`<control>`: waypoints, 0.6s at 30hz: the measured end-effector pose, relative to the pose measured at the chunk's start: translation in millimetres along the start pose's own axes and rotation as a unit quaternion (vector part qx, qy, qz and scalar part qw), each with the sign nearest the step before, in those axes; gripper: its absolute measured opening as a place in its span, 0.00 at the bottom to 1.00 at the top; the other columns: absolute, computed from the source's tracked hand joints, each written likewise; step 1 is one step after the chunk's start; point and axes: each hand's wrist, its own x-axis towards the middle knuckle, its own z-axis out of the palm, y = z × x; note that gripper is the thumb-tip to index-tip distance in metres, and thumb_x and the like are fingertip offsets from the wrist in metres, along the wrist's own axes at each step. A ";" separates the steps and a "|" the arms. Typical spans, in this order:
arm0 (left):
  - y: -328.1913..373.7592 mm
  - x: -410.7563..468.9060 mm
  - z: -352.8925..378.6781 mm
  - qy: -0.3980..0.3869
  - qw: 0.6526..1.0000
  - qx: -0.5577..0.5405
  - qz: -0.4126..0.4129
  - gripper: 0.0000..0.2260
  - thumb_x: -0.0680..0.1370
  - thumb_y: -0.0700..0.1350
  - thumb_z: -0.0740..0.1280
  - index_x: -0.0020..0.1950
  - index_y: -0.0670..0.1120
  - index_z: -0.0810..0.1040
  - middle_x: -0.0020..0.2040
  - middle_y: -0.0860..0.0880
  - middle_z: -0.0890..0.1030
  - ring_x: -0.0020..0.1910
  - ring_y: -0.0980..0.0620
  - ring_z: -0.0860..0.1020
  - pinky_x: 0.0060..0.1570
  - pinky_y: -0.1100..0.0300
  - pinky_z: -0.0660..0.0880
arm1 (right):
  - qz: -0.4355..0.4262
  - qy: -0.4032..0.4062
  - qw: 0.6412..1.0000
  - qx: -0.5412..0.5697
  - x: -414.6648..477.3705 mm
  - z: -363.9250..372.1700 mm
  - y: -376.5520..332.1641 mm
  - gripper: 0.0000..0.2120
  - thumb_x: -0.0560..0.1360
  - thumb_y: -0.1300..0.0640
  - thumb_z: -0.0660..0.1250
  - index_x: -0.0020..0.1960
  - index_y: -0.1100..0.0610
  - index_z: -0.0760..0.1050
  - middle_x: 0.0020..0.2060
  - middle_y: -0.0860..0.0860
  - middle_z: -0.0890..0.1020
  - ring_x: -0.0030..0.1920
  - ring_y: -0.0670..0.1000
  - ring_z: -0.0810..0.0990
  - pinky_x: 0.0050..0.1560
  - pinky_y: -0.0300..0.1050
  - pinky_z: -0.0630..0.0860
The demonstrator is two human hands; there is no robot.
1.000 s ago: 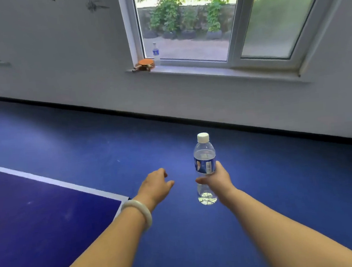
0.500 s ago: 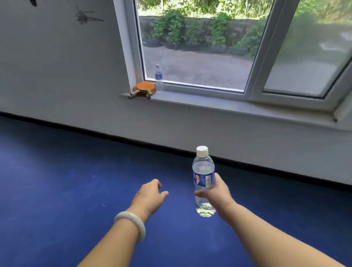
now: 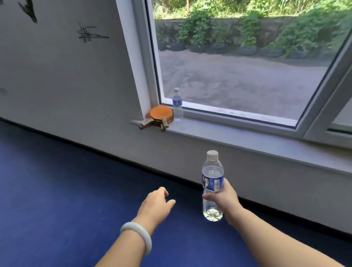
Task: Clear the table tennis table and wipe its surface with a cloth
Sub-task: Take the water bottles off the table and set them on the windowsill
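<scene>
Blue floor (image 3: 49,196), white wall (image 3: 61,79) w/ sill (image 3: 234,134); R hand (image 3: 224,199) round bottle (image 3: 213,172), L hand (image 3: 155,206) loose, empty.

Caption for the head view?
Right hand holds a water bottle upright before a windowsill bearing paddles and a second bottle.

The right hand (image 3: 223,198) grips an upright water bottle (image 3: 212,173) below the windowsill (image 3: 234,136); the left hand (image 3: 155,206), loosely curled, holds nothing. On the windowsill, stacked paddles (image 3: 161,114) lie beside a second bottle (image 3: 177,103).

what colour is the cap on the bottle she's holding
White. The cap tops the clear bottle with a blue label, held in the right hand; head view shows it.
</scene>
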 end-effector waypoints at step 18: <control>42.0 366.7 -103.8 -0.077 0.996 0.020 0.042 0.16 0.80 0.53 0.65 0.63 0.46 0.73 0.57 0.50 0.78 0.56 0.49 0.77 0.59 0.53 0.74 | 0.016 0.072 0.997 0.019 329.5 103.0 -140.9 0.23 0.66 0.69 0.76 0.57 0.57 0.75 0.47 0.54 0.83 0.48 0.54 0.82 0.47 0.45 0.75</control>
